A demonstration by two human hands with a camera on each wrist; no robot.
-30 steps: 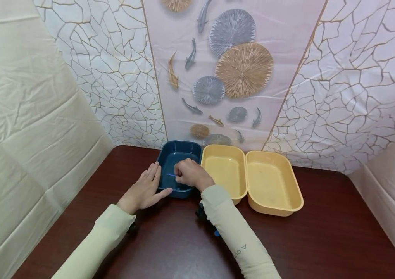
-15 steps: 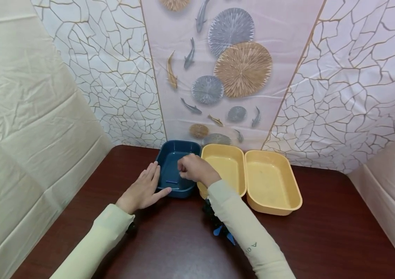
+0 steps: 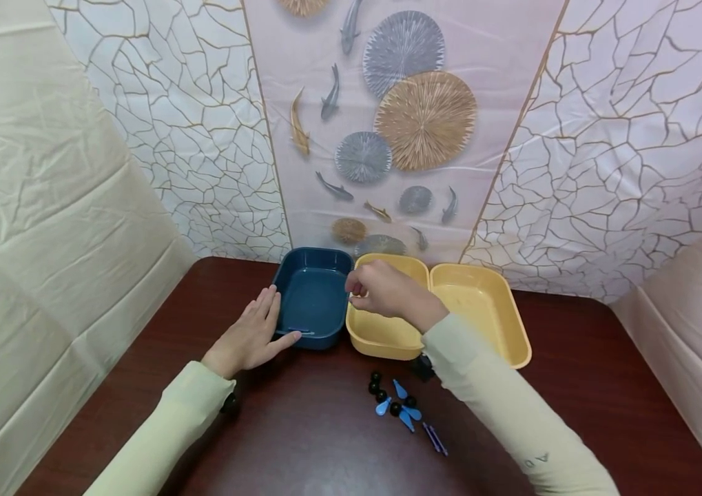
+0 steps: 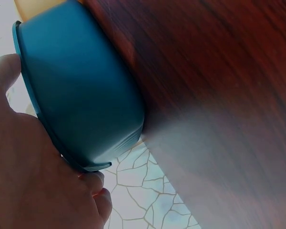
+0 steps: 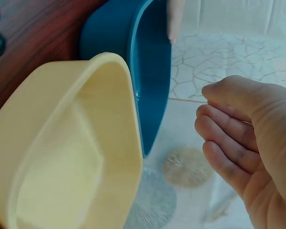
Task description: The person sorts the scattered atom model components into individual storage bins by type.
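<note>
On the dark table, three trays stand in a row, so that part looks settled; with the small pieces, I judge the work only partway, since most that show lie outside the trays. The outer yellow tray stands farther to the right of the blue tray, the middle yellow tray just beside its right wall; no pieces can be made out in the visible parts of either yellow one.

The left hand rests on the blue tray's left rim, fingers straight and close together, thumb spread toward its near rim. The right hand hangs in the air just to the right of the blue tray, fingers loosely bent and narrow, with nothing seen in them.

The purple sticks, slim and side by side, lie on the near side and to the right of the blue tray. Inside the blue tray, at its near end, is at least one thin stick; the exact count is too small to tell. The blue drops, smooth and teardrop-shaped, and the black beads, round and glossy, also lie near and right of the blue tray, apparently left to be dealt with.
</note>
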